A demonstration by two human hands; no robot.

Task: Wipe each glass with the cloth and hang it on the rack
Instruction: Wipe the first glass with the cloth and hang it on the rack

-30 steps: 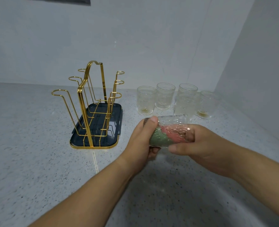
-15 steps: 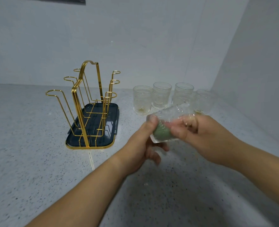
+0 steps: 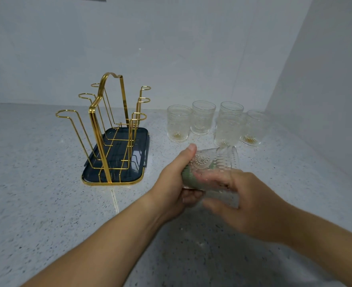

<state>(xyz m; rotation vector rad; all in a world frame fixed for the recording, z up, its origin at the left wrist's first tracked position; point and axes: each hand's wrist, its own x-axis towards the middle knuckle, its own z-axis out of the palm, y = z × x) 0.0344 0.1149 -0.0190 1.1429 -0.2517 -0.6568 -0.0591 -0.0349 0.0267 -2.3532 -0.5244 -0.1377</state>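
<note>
A clear embossed glass [image 3: 211, 162] lies tilted between my hands above the counter. My left hand [image 3: 171, 187] holds a green cloth [image 3: 188, 179] bunched against the glass, thumb lying along its top. My right hand [image 3: 247, 204] grips the glass from the right and below; its fingers are blurred. The gold wire rack [image 3: 100, 125] stands to the left on a dark blue tray [image 3: 139, 172], with no glass on its hooks. Several more embossed glasses [image 3: 179, 123] stand upright behind my hands.
The speckled grey counter [image 3: 47, 204] runs into a corner. A wall [image 3: 171, 48] rises behind the rack and glasses, and a side wall [image 3: 326, 100] stands close to the right of the glasses.
The glass has tipped from lying level to a steeper tilt and turned in my hands. My right hand has shifted lower on it. The pink part of the cloth no longer shows.
</note>
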